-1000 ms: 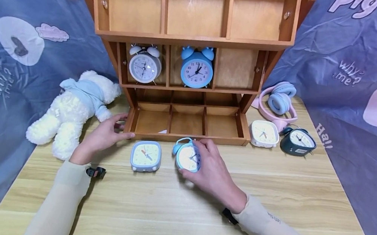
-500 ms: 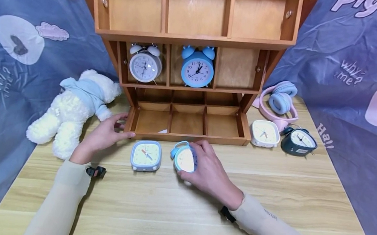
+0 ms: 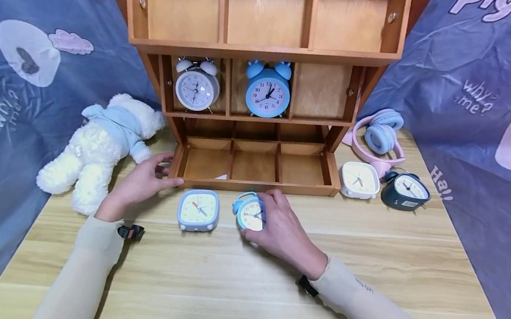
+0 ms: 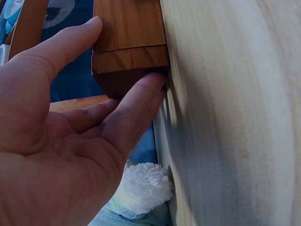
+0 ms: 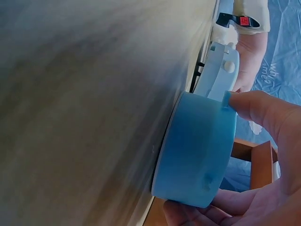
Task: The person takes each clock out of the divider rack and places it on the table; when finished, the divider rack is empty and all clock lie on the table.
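Note:
A light-blue twin-bell alarm clock (image 3: 250,215) lies face up on the table, tilted little if at all. My right hand (image 3: 281,229) grips it, thumb on the near side and fingers around the far right side, covering part of the dial. The right wrist view shows the blue casing (image 5: 195,148) between thumb and fingers, its back against the tabletop. My left hand (image 3: 142,182) touches the lower left corner of the wooden shelf (image 3: 253,186), with thumb and fairly straight fingers on different faces. Between the hands stands a blue-rimmed square clock (image 3: 198,210).
A grey-white bell clock (image 3: 196,90) and a blue bell clock (image 3: 268,96) occupy middle-row compartments. A white plush bear (image 3: 104,145) lies left. Pink-and-blue headphones (image 3: 380,135), a white square clock (image 3: 359,181) and a dark green clock (image 3: 406,192) are at right.
My right hand and the light-blue alarm clock have shifted slightly left, and the glare on its dial has changed. My left hand keeps its place on the shelf corner.

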Tool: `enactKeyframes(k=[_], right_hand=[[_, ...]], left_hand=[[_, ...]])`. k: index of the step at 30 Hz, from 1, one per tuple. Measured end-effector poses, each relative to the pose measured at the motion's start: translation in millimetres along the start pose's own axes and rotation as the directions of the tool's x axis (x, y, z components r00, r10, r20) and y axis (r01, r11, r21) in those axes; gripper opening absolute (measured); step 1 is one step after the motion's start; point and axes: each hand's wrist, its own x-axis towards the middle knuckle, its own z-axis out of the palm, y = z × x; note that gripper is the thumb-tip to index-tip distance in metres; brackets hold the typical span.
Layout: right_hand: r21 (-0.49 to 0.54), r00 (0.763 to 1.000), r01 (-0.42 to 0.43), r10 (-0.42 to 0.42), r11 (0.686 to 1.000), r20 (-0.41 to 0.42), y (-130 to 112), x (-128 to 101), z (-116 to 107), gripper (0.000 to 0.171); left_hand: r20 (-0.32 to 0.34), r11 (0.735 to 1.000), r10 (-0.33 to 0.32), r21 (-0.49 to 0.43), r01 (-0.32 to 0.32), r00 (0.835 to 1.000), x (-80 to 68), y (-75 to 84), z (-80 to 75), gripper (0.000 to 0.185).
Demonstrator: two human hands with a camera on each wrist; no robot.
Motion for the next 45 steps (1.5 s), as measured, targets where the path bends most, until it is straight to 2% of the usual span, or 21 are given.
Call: enactKeyframes(k=[25,45], right_hand=[[0.027,0.999,-0.035,0.034,0.999,0.036,3.2,0.4,0.1,0.096],[0.029,0.998,-0.051,0.05,0.998,0.042,2.0,1.4,-2.2,0.095]], left_hand=[[-0.002,1.0,-0.003,0.0,0.003,1.0,0.7,0.3,-0.7,0.098],[-0.006,1.0,0.003,0.004,-0.003,1.0,0.8,0.0,0.4,0.097]])
